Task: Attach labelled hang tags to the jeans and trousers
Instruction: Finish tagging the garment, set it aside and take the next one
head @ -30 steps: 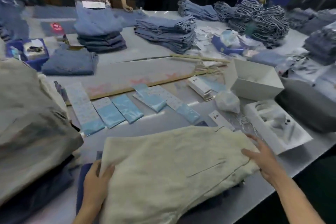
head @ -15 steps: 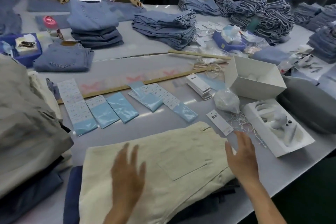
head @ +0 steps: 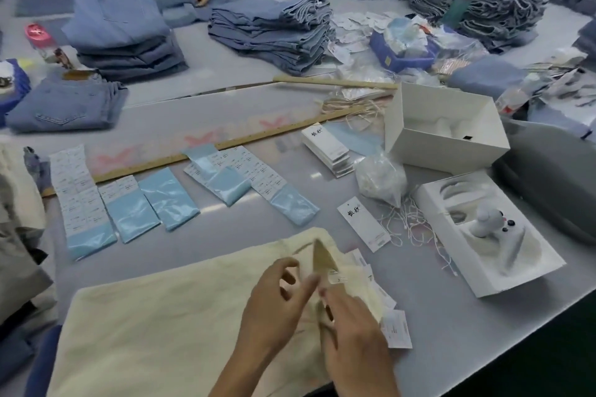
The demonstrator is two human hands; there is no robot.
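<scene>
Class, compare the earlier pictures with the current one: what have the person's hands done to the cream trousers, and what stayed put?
Both hands left the cloth's edges and met at the waistband: left hand and right hand now pinch the cream trousers, folding it up. The loose hang tag and sticker sheets stayed.

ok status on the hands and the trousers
Both hands, left and right, at the cream trousers waistband, folding it back. Loose hang tag waits beside. Nothing in the way.
</scene>
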